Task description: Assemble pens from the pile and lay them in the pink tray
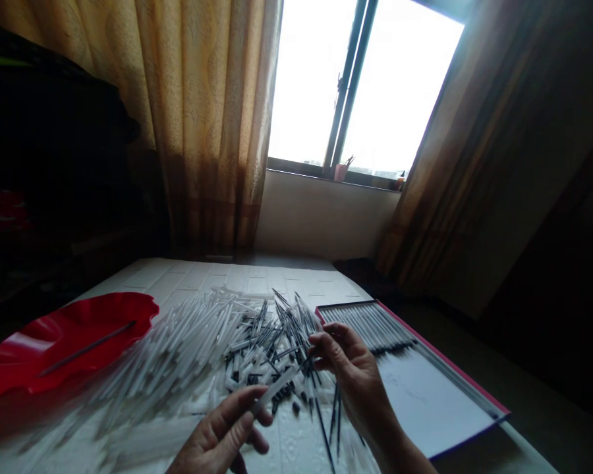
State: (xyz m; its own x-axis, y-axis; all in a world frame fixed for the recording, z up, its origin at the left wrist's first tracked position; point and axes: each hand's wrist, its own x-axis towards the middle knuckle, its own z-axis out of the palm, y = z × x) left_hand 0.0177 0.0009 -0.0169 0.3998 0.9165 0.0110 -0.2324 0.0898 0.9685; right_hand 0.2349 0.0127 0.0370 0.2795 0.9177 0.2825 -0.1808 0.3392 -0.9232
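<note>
My left hand is closed on a translucent white pen barrel, pinched between thumb and fingers and slanting up to the right. My right hand is closed in a pinch just beyond the barrel's far end. A thin dark pen refill appears to run from the barrel toward its fingertips, though blur softens the detail. Under and behind the hands lies a pile of dark refills mixed with small black and clear caps. To the left spreads a large heap of clear pen barrels.
A red wavy-edged tray with one pen in it stands at the left. At the right, a flat red-edged box holds a row of finished-looking pens. The white brick-patterned tabletop reaches toward the curtains and window.
</note>
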